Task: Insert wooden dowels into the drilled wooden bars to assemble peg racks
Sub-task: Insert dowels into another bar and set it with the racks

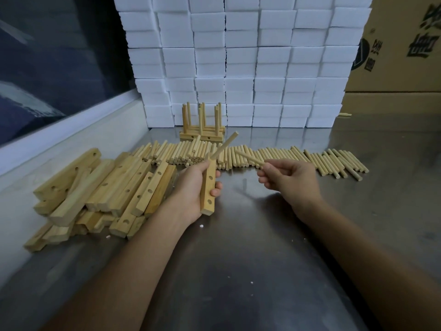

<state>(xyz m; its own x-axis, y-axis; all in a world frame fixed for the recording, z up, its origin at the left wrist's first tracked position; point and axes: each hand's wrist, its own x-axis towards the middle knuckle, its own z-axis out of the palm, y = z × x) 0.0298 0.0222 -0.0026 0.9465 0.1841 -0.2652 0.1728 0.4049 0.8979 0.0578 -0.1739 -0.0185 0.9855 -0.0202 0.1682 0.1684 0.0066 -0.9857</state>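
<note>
One pale wooden bar (208, 185), squared and drilled with round holes along its face, stands nearly upright in the left hand (196, 189), whose grip is clenched round it above the steel desk (250, 247). A single dowel (225, 145) already sits in the bar's top hole, slanting up to the right. The right hand (290, 180) pinches a second dowel (249, 157) between fingertips, its free end pointing left toward the bar. Loose dowels (310, 157) lie in a long row just beyond. Drilled bars (107, 192) are heaped at left, finished racks (202, 130) stand farther back before stacked white blocks (238, 56)
</note>
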